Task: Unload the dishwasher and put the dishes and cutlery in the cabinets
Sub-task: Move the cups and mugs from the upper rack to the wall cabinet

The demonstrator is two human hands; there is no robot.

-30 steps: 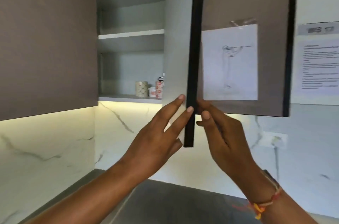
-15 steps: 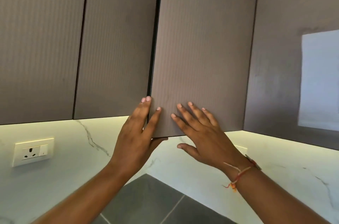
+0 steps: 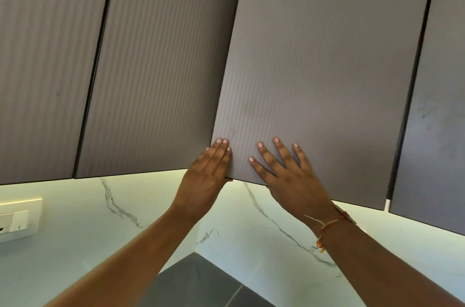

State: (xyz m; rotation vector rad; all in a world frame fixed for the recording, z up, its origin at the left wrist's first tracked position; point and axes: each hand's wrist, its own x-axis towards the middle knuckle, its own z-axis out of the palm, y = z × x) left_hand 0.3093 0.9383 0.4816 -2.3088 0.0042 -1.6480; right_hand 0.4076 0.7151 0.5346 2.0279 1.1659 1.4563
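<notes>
A row of grey-brown wall cabinets [image 3: 151, 55] fills the view above a lit marble wall [image 3: 75, 218]. One cabinet door [image 3: 314, 80], wide open a second ago, is now pushed almost flush. The right hand [image 3: 286, 176] lies flat on it with fingers spread. The left hand [image 3: 206, 176], fingers straight and together, presses its lower left corner. No dishes show, so this cabinet seems finished.

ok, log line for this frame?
left hand: straight fingers on ribbed grey-brown cabinet door, lower corner | right hand: spread flat on door | holding: nothing
</notes>
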